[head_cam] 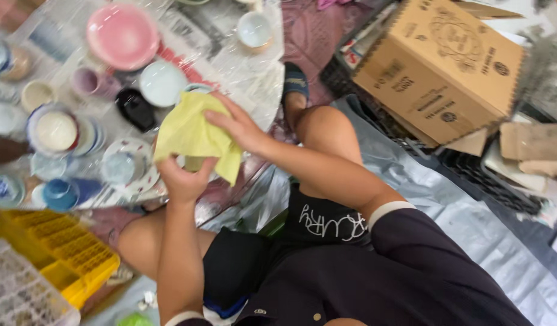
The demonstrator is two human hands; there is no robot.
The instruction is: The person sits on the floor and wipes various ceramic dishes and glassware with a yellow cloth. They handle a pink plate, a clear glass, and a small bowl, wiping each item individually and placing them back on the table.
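Both hands meet over a yellow cloth [194, 136] held above the person's knees. Left hand [185, 180] comes up from below, forearm nearly vertical, palm turned upward and fingers curled shut around something wrapped in the cloth (what it is stays hidden). Right hand [239, 127] reaches in from the right, forearm slanting across the raised knee, fingers spread flat and pressing the cloth's top — not gripping it. Just beyond lies a spread of ceramic dishes: a pink bowl [122, 35], a black cup [135, 109]. A cardboard box [438, 66] stands well apart, right.
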